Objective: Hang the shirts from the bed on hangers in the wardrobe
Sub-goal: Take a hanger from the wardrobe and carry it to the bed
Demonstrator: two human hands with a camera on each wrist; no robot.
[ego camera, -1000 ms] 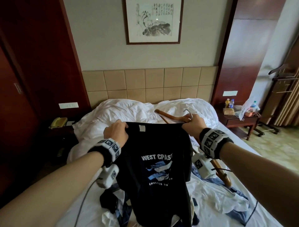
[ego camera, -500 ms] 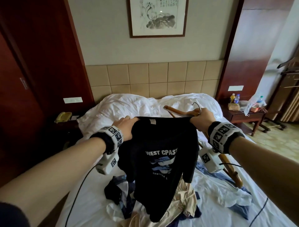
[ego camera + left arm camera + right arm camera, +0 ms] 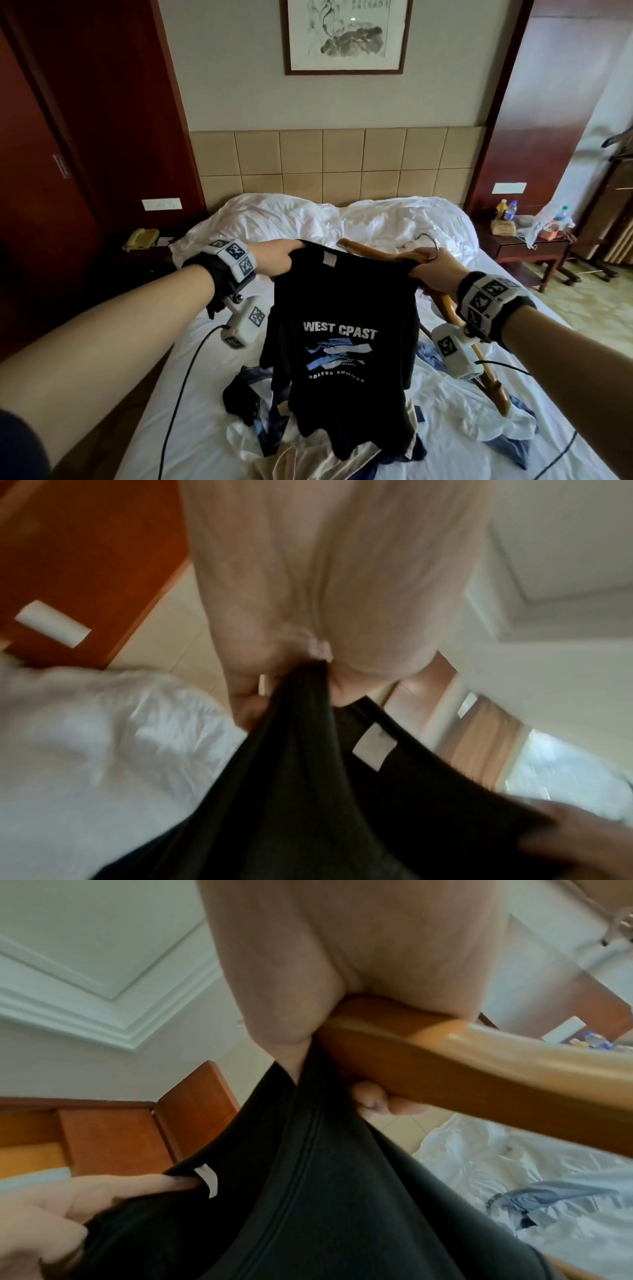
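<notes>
Black shirt held up above the bed, clear of the clothes pile. Left hand grip pinches one shoulder; right hand grip clamps the other shoulder together with a wooden hanger.

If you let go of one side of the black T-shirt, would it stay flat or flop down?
Probably flop: the black T-shirt hangs limp between the left hand and right hand. It also looks light, since fingertip pinches hold it up.
</notes>
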